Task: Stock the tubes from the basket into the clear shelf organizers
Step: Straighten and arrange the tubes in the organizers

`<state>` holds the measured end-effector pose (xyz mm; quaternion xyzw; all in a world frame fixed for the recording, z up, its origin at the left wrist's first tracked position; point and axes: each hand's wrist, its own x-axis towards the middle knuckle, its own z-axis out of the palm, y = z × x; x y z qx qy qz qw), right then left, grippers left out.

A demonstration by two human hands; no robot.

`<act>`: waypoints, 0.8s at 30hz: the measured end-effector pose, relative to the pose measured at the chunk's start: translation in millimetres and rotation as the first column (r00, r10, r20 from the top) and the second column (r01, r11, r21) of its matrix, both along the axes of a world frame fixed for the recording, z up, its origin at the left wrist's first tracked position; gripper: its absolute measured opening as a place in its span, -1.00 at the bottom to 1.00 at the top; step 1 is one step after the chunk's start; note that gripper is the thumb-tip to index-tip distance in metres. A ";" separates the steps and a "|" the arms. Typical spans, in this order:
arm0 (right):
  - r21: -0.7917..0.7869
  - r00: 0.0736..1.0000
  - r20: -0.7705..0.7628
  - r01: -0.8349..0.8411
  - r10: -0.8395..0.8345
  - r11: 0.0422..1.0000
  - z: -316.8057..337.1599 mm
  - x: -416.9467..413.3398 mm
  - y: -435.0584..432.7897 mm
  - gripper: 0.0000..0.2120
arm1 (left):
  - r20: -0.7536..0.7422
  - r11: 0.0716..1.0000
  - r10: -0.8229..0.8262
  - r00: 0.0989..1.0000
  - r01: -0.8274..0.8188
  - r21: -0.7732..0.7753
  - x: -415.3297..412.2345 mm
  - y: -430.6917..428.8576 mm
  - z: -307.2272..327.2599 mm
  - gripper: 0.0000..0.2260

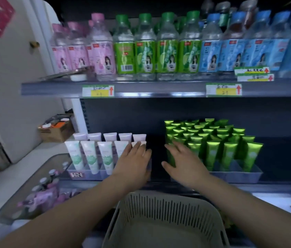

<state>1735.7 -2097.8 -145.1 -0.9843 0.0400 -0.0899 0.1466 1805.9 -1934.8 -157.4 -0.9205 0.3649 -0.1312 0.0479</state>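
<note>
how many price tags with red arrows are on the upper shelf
4: a left tag and a right tag on the upper shelf edge, plus two stacked tags above the right one, before the blue bottles. Others may lie beyond the frame.

Basket [159, 205] before tubes [212, 154] (in organizers [239, 173])

White tubes [90, 154], green tubes [212, 140] upright in organizers [239, 174]; basket [159, 203] below.

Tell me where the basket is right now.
In the head view the beige slotted basket sits bottom centre, nearest the camera, below the left hand at the white tubes and the right hand at the green tubes.
</note>
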 end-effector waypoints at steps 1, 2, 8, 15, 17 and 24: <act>-0.001 1.000 -0.006 -0.021 0.021 1.000 0.0 5.4 11.5 -0.38 | -0.002 1.000 0.014 1.000 -0.014 0.002 3.4 12.0 0.1 -0.43; -0.008 0.999 -0.010 -0.042 0.042 0.999 0.1 10.9 22.7 -0.38 | -0.001 1.000 0.026 1.000 -0.026 0.006 7.2 23.6 0.2 -0.43; -0.041 0.985 0.000 -0.174 0.174 0.984 1.6 45.3 84.3 -0.39 | -0.006 0.995 0.103 0.995 -0.103 0.012 29.6 89.2 1.5 -0.43; -0.043 0.959 -0.003 -0.283 0.284 0.958 5.7 93.1 141.6 -0.40 | 0.007 0.982 0.182 0.983 -0.182 0.055 62.5 148.8 3.7 -0.41; -0.044 0.952 0.006 -0.305 0.306 0.951 5.3 106.0 154.9 -0.42 | -0.010 0.977 0.204 0.979 -0.203 0.059 72.8 161.0 4.3 -0.40; -0.076 0.929 0.035 -0.364 0.367 0.928 8.9 161.8 181.9 -0.54 | 0.008 0.974 0.227 0.974 -0.227 -0.017 113.0 190.0 17.3 -0.47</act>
